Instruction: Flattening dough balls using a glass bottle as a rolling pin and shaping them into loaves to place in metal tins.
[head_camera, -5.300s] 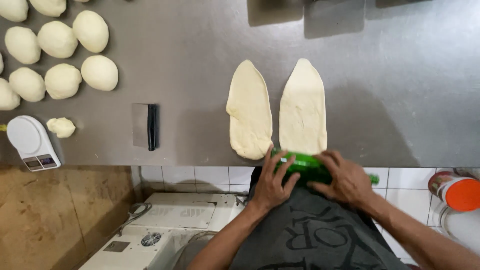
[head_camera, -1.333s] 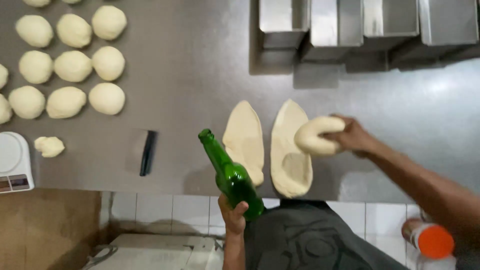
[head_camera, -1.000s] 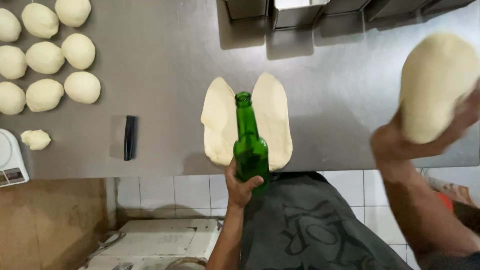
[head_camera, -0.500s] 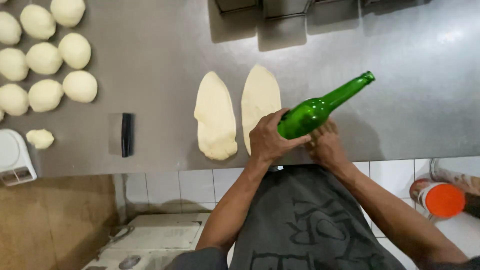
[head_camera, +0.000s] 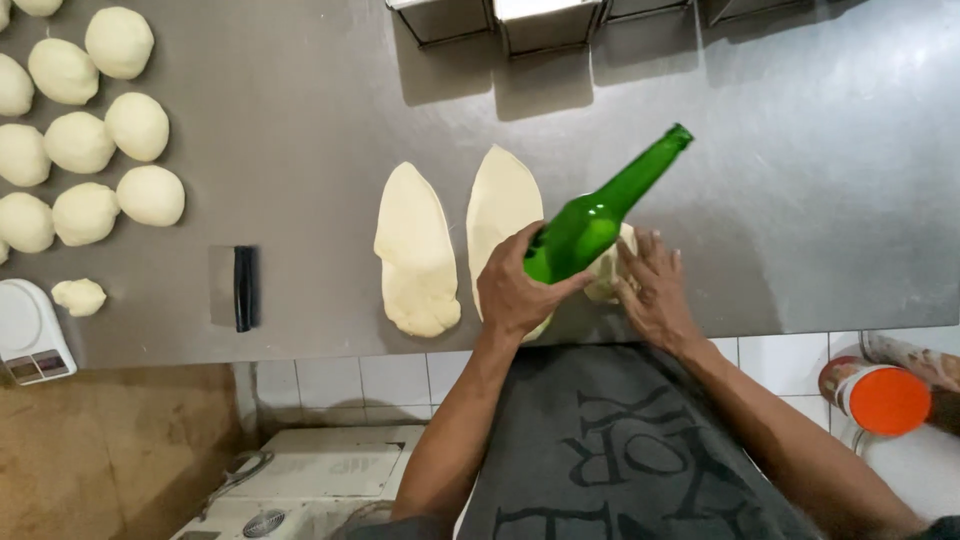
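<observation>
Half a second on, both hands have slid a little to the right along the counter's near edge, and the bottle's neck has dropped slightly while keeping its slant.

Nearest the body, the left hand (head_camera: 520, 290) is closed around the base of the green bottle (head_camera: 596, 216). Its long axis runs from that hand up and to the right, neck pointing away from the body, raised off the steel counter (head_camera: 800, 200). Just beside it the right hand (head_camera: 655, 290) lies open, fingers spread, palm pressing a small dough lump (head_camera: 612, 272) that sits under the bottle's lower body. So the lump lies between the two hands, right hand on it, left hand holding the bottle just above it.

Left of the hands lie two flattened dough ovals, side by side with long axes running away from the body: the right oval (head_camera: 503, 205) partly under the left hand, the left oval (head_camera: 415, 250) apart from it. Further left a dark-handled scraper (head_camera: 240, 288) rests flat, then a dough scrap (head_camera: 78, 296) and a white scale (head_camera: 32, 335) at the edge.

Far left, round dough balls (head_camera: 110, 130) sit in rows. At the far side stand metal tins (head_camera: 545, 20); their insides are not visible. Below the counter to the right is an orange-lidded jar (head_camera: 880, 395), shut.
</observation>
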